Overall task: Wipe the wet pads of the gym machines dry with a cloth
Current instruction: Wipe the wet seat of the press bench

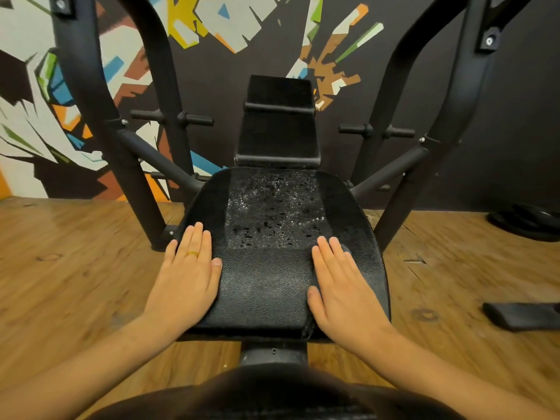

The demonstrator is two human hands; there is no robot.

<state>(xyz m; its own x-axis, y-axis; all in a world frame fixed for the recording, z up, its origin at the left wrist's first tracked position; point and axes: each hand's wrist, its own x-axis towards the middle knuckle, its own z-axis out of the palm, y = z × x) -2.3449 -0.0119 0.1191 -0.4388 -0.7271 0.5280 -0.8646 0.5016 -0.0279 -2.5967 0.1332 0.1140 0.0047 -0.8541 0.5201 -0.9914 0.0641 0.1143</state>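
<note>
both hands lay flat and spread on the near end of the machine's seat pad (266,286), fingers straight, gripping nothing. the left hand (188,274), with a ring (192,254) on it, rested on the pad's left wing, and the right hand (342,286) on its right wing.

the wet patch (272,213), a scatter of beaded drops, sat on the middle band of the seat just beyond both sets of fingertips, towards the back pad (278,131). it lay about equally close to either hand.

no cloth was in either hand. the only likely one was a dark folded cloth (521,319) on the wooden floor (75,253), well apart from the seat on the right. its long axis ran roughly left to right. the right hand was plainly the nearer, so by my judgement the coming move was a reach out and down to that side before any wiping could start.

that dark piece was cut off by the right edge of the view, and whether it truly was a cloth could not be settled. the back pad was too dark to show if it was wet. the pad surface under the palms was hidden. a black weight plate (527,222) lay on the floor farther back on the right, partly out of view.
</note>
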